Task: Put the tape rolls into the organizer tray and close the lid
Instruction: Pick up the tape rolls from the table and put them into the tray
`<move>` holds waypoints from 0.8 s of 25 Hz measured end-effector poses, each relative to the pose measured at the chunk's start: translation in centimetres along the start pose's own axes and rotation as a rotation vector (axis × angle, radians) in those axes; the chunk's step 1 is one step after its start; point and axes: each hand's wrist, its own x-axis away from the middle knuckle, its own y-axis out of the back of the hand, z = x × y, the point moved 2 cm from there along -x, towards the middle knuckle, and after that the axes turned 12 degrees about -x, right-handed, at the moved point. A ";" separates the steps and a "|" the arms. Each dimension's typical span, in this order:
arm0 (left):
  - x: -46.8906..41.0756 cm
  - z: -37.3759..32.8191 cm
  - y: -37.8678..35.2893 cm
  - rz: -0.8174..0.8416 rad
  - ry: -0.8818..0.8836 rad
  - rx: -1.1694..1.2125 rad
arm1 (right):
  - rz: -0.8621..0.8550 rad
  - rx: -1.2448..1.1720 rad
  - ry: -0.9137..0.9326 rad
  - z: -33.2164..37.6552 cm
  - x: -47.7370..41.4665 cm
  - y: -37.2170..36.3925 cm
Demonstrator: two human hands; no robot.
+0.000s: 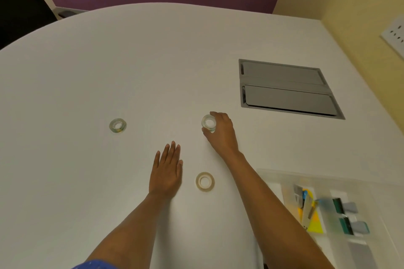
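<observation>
Three tape rolls lie on the white table (87,85). My right hand (222,134) grips a clear tape roll (209,123) between thumb and fingers near the middle of the table. A cream tape roll (205,181) lies flat nearer to me, between my two arms. A clear roll with green and yellow marks (118,125) lies alone to the left. My left hand (166,170) rests flat on the table, fingers together, holding nothing. The clear plastic organizer tray (273,178) stands at the lower right with its compartments showing; I cannot make out its lid.
The tray holds small office items: green-and-grey clips (347,208), a yellow piece (314,224) and a cutter. A grey cable hatch (288,89) is set into the table at the right. A yellow wall with a socket plate (395,35) borders the right edge.
</observation>
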 end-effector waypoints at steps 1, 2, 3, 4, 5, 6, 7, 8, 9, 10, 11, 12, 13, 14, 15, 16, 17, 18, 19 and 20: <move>1.1 -0.3 -0.1 -0.001 0.000 0.006 | -0.015 -0.001 -0.010 -0.4 1.2 0.9; 2.1 -0.5 -0.1 -0.001 0.000 0.012 | -0.033 0.000 -0.022 -0.8 2.3 1.8; 3.1 -0.8 -0.2 -0.002 0.001 0.019 | -0.055 0.002 -0.037 -1.3 3.5 2.6; 3.9 -1.0 -0.2 -0.002 0.003 0.026 | -0.082 0.001 -0.051 -1.7 4.7 3.4; 4.9 -1.3 -0.3 -0.002 0.004 0.030 | -0.114 -0.006 -0.062 -2.2 6.0 4.3; 5.7 -1.6 -0.3 -0.003 0.005 0.031 | -0.147 -0.019 -0.070 -2.6 7.2 5.0; 6.5 -1.8 -0.3 -0.002 0.008 0.031 | -0.177 -0.035 -0.078 -3.0 8.2 5.6; 7.3 -2.0 -0.4 0.001 0.011 0.029 | -0.201 -0.047 -0.086 -3.4 9.3 6.2; 7.9 -2.2 -0.4 0.004 0.014 0.026 | -0.220 -0.053 -0.096 -3.8 10.2 6.7; 8.7 -2.4 -0.4 0.007 0.018 0.023 | -0.235 -0.055 -0.104 -4.2 11.2 7.3; 9.4 -2.6 -0.4 0.009 0.021 0.019 | -0.248 -0.054 -0.113 -4.6 12.1 7.7; 9.9 -2.8 -0.4 0.010 0.024 0.015 | -0.259 -0.050 -0.127 -5.0 12.9 8.1; 10.5 -3.0 -0.5 0.011 0.025 0.011 | -0.268 -0.044 -0.143 -5.4 13.6 8.5; 11.0 -3.2 -0.5 0.011 0.027 0.011 | -0.274 -0.034 -0.161 -5.8 14.4 8.8; 11.5 -3.4 -0.5 0.010 0.029 0.014 | -0.278 -0.020 -0.180 -6.2 15.0 9.1; 12.0 -3.5 -0.5 0.008 0.030 0.017 | -0.276 -0.003 -0.202 -6.6 15.6 9.3; 12.4 -3.7 -0.5 0.007 0.031 0.019 | -0.267 0.018 -0.222 -7.0 16.0 9.4; 12.8 -3.8 -0.5 0.007 0.033 0.020 | -0.252 0.042 -0.237 -7.3 16.4 9.6; 13.1 -3.9 -0.5 0.007 0.035 0.021 | -0.235 0.067 -0.248 -7.6 16.7 9.6; 13.5 -3.9 -0.6 0.007 0.038 0.022 | -0.218 0.088 -0.256 -7.8 16.9 9.8</move>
